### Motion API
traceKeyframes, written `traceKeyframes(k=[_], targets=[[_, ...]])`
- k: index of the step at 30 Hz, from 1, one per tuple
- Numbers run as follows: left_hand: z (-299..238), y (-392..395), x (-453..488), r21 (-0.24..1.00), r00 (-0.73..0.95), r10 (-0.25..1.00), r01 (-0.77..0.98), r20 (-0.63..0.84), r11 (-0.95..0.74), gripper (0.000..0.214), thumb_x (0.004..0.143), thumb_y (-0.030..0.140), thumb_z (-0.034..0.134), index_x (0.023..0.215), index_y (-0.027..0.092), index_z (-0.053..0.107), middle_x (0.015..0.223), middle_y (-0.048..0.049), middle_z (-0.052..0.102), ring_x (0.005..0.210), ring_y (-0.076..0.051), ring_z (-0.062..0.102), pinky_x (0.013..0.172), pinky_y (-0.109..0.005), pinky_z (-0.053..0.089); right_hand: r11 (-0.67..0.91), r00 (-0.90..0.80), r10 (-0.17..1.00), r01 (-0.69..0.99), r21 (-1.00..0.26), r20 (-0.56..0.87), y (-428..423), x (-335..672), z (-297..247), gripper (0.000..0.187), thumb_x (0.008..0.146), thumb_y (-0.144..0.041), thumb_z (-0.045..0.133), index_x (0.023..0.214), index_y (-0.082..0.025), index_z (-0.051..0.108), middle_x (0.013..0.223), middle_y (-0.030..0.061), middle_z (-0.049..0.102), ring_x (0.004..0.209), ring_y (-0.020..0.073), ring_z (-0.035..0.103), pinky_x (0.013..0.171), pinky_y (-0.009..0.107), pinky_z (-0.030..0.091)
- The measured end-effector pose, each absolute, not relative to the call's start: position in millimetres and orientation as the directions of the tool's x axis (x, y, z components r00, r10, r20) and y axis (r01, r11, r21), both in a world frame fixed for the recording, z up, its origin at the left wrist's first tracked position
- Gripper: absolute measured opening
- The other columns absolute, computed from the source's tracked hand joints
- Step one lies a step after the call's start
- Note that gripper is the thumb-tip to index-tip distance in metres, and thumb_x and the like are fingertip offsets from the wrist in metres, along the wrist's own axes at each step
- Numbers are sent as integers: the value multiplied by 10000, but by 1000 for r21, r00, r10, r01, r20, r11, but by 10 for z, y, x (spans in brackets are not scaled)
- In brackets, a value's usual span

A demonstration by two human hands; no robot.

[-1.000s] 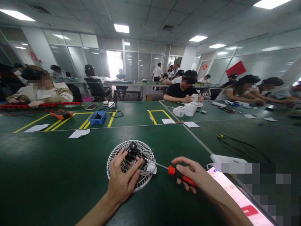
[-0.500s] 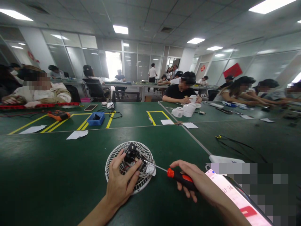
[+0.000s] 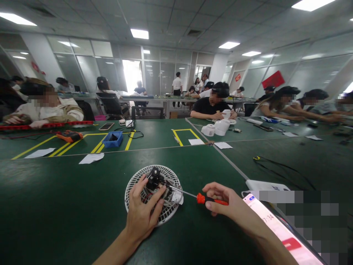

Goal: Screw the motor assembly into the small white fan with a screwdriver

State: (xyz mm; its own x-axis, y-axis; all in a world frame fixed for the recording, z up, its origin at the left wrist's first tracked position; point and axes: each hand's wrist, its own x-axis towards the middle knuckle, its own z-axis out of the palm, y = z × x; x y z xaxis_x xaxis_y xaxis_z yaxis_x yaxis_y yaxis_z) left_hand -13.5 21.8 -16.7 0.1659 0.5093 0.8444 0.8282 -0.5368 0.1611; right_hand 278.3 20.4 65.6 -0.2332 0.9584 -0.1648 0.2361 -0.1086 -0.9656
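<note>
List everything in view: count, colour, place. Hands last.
Grille: one, white, near centre
Mechanism: one, mostly black, on the grille
Screwdriver: one, red and black, pointing at the mechanism
Tables: several, nearest green, across the room
Bin: one, blue, beyond the grille, left
Meter: one, orange and dark, left of the bin
Papers: at least six, white, on the tables
Tape strips: several, yellow, beyond the grille
Lit phone: one, pink screen, lower right
Strap: one, black and yellow, right
People: at least ten, varied clothing, throughout
Casings: several, white, by a person opposite
Ceiling lights: several, white, overhead
Left hand: one, bare, on the mechanism
Right hand: one, bare, holding the screwdriver
</note>
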Motion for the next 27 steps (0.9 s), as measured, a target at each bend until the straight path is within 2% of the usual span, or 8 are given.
traceKeyframes(k=[2,4,7,12,17,22,25,27], targets=[[-171,218,-139,156,171,511,830,843,-535,378,898,211,650,1261,312,672,1522,-104,316,1436,-342,380,1158,-512,393,-243,-249,922,223,-944,-296,179,2745,672,499,819,-618,695,1127,-233,617,823,18,659,683,180,646,477,241,525],[-173,220,-141,157,170,511,829,842,-536,382,899,212,646,1266,315,668,1511,-103,327,1438,-339,378,1162,-512,391,-332,-249,889,229,-915,-384,163,2723,684,520,876,-662,578,1174,-235,592,746,13,674,534,145,601,376,195,434],[-172,225,-141,159,172,511,827,842,-539,393,902,207,639,1279,316,658,1486,-104,346,1441,-338,375,1171,-516,381,-310,-235,902,236,-921,-363,163,2727,699,538,842,-646,629,1166,-218,592,667,-11,654,444,98,509,343,158,339],[-172,232,-141,146,183,504,827,844,-543,394,904,201,635,1283,306,658,1473,-111,353,1441,-346,372,1168,-516,374,-192,-211,945,258,-947,-250,178,2760,737,567,743,-606,777,1103,-202,608,754,-5,647,566,113,524,422,186,401],[-178,227,-137,139,187,499,827,846,-545,386,904,193,635,1274,295,664,1473,-122,348,1439,-354,372,1156,-519,379,-135,-222,956,257,-957,-194,191,2780,734,513,739,-577,798,1044,-207,615,740,-17,609,616,135,518,477,218,390],[-174,227,-140,140,190,508,829,840,-541,401,904,208,638,1292,311,650,1470,-123,343,1441,-361,365,1143,-537,390,-56,-214,970,275,-960,-118,214,2799,695,450,680,-457,862,991,-202,658,844,21,674,820,208,628,713,301,489],[-177,232,-148,149,189,519,828,834,-540,409,905,206,635,1298,320,645,1454,-120,358,1449,-367,353,1148,-551,381,-61,-213,970,251,-966,-116,205,2781,688,464,629,-385,899,994,-206,676,896,20,678,883,213,647,804,320,519],[-178,232,-152,153,188,524,829,831,-538,409,904,207,637,1297,321,646,1457,-119,356,1451,-370,351,1151,-553,378,-129,-221,960,203,-971,-173,185,2754,702,500,659,-431,878,1057,-222,658,935,29,687,903,221,668,751,312,556]])
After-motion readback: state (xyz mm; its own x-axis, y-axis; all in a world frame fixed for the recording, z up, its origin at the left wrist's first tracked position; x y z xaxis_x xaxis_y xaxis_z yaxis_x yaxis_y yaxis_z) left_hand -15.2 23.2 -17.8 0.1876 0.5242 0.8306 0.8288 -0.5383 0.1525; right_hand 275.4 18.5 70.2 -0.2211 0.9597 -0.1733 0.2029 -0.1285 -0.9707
